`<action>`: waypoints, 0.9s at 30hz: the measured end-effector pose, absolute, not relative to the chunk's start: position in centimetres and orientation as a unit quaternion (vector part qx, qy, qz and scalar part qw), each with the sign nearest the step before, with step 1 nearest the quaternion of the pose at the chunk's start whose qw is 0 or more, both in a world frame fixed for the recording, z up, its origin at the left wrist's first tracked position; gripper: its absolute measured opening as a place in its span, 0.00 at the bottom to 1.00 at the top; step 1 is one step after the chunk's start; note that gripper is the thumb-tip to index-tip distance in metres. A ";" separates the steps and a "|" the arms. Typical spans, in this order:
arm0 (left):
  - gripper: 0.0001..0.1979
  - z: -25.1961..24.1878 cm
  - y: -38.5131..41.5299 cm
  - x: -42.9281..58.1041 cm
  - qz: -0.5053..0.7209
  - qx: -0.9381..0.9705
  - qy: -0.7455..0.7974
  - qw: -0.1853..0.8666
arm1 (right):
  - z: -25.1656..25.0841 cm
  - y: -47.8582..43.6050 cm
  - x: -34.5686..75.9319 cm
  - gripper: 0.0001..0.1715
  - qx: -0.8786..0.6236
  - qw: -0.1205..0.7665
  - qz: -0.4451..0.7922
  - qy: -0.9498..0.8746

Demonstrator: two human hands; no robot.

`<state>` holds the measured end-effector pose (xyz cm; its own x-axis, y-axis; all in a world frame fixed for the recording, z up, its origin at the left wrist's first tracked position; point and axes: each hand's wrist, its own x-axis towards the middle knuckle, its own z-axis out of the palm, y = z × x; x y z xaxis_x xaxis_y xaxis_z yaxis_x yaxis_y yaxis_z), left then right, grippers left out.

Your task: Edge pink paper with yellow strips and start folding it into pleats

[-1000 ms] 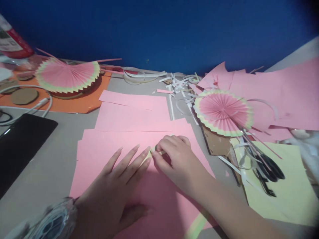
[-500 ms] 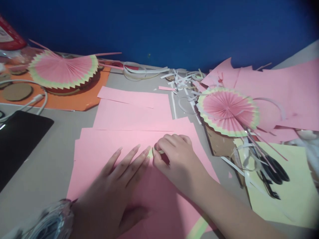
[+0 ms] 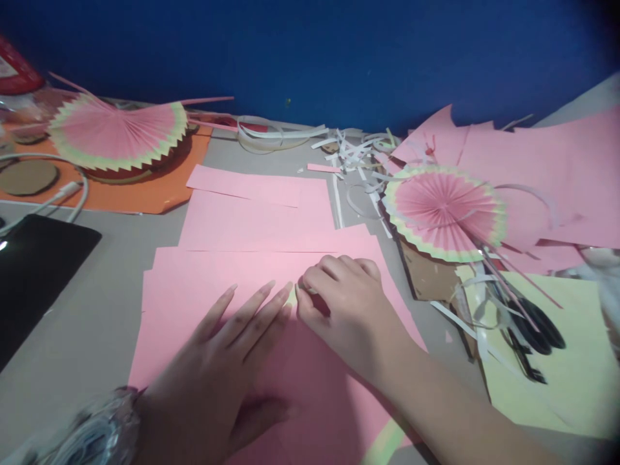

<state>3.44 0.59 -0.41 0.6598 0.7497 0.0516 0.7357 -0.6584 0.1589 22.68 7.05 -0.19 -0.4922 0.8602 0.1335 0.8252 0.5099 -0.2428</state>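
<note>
Pink limp paper sheet [image 3: 194, 284] was pinned under the splayed left hand [image 3: 217, 374]; beside it, a flimsy pale-green strip [image 3: 291, 298] was pinched endwise by the right hand [image 3: 349, 310].

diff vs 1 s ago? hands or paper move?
Barely anything. The right hand still pinches the pale strip beside the left hand, fingers curled tighter, so less strip shows. The left hand stays flat on the pink sheet. Nothing taken or released; paper fan and scissors unmoved; only the view drifted.
</note>
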 end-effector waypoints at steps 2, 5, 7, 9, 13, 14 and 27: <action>0.38 -0.3 0.6 3.3 0.056 0.910 0.406 0.066 | -0.1 7.1 22.7 0.07 -0.496 0.118 0.075 -0.857; 0.38 -0.2 0.8 3.4 0.060 0.908 0.409 0.068 | 0.0 7.1 22.8 0.07 -0.497 0.118 0.083 -0.855; 0.38 -0.2 1.0 3.5 0.058 0.904 0.418 0.067 | 0.0 7.2 22.8 0.08 -0.494 0.118 0.091 -0.856; 0.37 -0.2 1.3 3.6 0.047 0.902 0.423 0.071 | -0.1 7.2 22.8 0.08 -0.489 0.118 0.099 -0.859; 0.35 -0.4 1.6 3.8 0.029 0.901 0.425 0.082 | -0.3 7.3 23.0 0.08 -0.479 0.123 0.100 -0.863; 0.35 -0.5 1.6 3.8 0.030 0.902 0.424 0.081 | -0.3 7.3 23.0 0.08 -0.480 0.126 0.096 -0.863; 0.36 -0.1 1.1 3.9 0.014 0.894 0.438 0.092 | 0.9 6.2 22.6 0.10 -0.492 0.122 -0.083 -0.858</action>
